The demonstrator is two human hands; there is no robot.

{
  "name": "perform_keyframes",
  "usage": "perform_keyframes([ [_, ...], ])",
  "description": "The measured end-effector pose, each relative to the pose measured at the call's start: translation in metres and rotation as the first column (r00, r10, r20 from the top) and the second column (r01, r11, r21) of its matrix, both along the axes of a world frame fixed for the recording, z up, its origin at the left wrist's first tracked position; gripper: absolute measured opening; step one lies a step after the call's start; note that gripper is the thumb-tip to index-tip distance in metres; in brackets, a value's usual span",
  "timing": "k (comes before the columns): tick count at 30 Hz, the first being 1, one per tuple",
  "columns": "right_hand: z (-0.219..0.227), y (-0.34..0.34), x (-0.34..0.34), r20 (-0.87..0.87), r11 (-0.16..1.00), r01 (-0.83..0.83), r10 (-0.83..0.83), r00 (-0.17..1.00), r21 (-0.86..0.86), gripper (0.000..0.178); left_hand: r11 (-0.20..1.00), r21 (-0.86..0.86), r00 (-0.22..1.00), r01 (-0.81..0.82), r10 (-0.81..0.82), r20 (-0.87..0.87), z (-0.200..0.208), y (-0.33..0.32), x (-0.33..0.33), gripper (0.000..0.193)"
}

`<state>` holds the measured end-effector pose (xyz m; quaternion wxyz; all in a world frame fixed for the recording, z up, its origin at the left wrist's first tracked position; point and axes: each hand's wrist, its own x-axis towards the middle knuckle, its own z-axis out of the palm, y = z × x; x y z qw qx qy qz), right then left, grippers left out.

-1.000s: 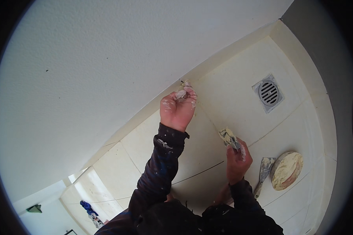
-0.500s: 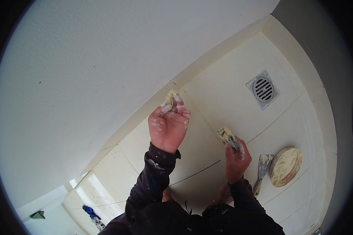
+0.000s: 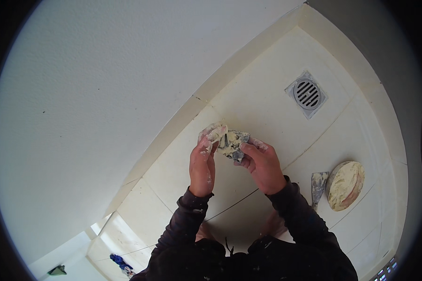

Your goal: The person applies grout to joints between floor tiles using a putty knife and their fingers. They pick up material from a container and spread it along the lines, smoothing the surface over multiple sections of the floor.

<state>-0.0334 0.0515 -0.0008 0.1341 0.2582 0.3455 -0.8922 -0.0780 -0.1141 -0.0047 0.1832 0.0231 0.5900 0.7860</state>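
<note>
While hands [image 3: 262, 168] hover, one sleeve [image 3: 299, 210] overlaps the scraper [image 3: 319, 184] beside the bowl [image 3: 331, 190].

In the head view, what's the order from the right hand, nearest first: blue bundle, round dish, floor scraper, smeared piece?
1. Smeared piece: held in the right hand.
2. Floor scraper: to that hand's right.
3. Round dish: just beyond the scraper.
4. Blue bundle: far lower left.
</note>
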Motion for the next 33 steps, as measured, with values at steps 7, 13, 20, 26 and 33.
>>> perform_keyframes([
  [7, 0.015, 0.001, -0.004, 0.07, 0.978, -0.001, 0.016, 0.997, -0.207, 0.028, 0.915, -0.387, 0.933, -0.114, -0.035, -0.357, -0.014, -0.013, 0.011, 0.049],
  [13, 0.018, -0.015, -0.011, 0.039, 0.984, 0.071, -0.066, 0.997, -0.162, 0.026, 0.883, -0.433, 0.913, -0.18, -0.014, -0.409, -0.049, -0.064, 0.02, 0.051],
  [20, -0.046, -0.072, -0.066, -0.331, 0.795, 0.407, -0.275, 0.903, 0.45, 0.027, 0.587, -0.731, 0.9, -0.348, -0.009, -0.435, -0.071, -0.126, 0.075, 0.054],
  [26, -0.078, -0.123, -0.086, -0.575, 0.285, 0.624, -0.242, 0.782, 0.728, 0.038, 0.334, -0.769, 0.827, -0.545, 0.063, -0.558, -0.094, -0.195, 0.105, 0.042],
  [33, -0.08, -0.148, -0.094, -0.608, 0.263, 0.682, -0.313, 0.729, 0.682, 0.038, 0.341, -0.76, 0.828, -0.553, 0.12, -0.549, -0.104, -0.204, 0.112, 0.038],
])
